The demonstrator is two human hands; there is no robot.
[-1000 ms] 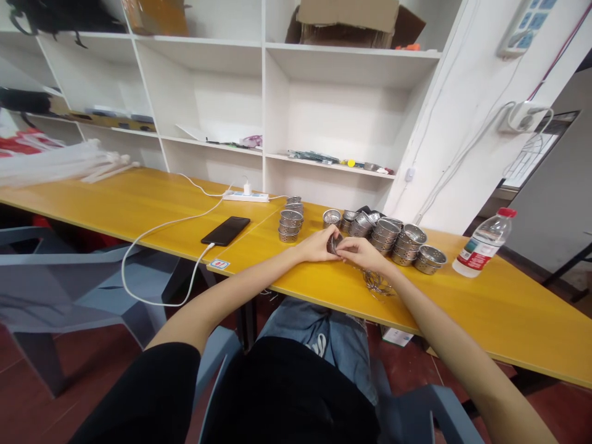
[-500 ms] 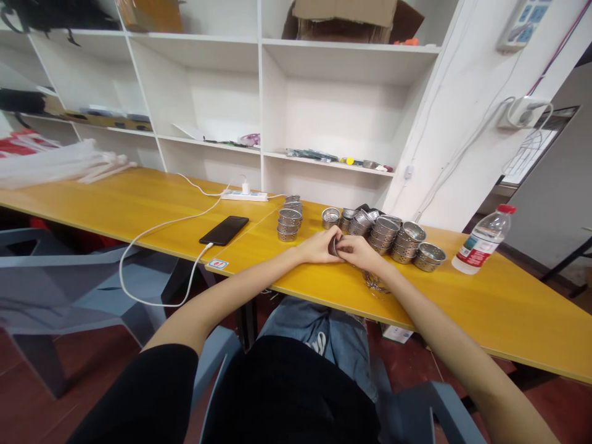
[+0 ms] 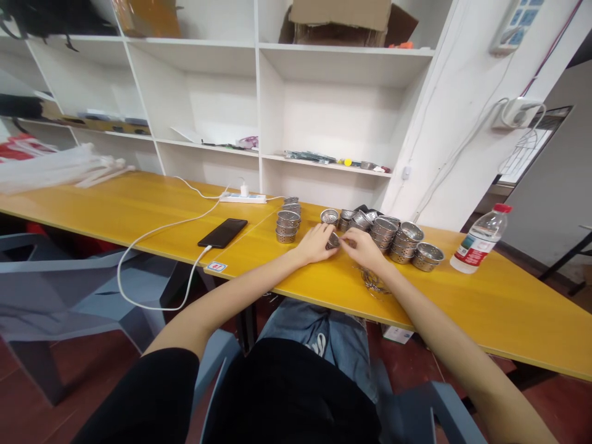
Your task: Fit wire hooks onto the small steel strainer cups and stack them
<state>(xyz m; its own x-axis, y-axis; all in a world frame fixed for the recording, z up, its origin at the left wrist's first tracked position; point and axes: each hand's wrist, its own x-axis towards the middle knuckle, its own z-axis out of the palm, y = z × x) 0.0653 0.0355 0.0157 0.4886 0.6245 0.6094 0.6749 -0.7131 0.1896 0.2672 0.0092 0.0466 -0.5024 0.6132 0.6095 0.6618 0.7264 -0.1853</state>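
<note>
My left hand (image 3: 316,244) has its grip closed round a metal cup (image 3: 332,241), low over the desk (image 3: 259,259) near its front edge. My right hand (image 3: 363,246) is just beside it, thumb and fingertips pinched narrow at the cup's side (whether they hold anything, I cannot tell). Stacked cups (image 3: 382,233) stand behind, wires (image 3: 374,282) lie by my right wrist.

a workroom of some kind, shown by the long yellow table (image 3: 462,308), open white shelving (image 3: 222,92) and power strip (image 3: 243,198).
</note>
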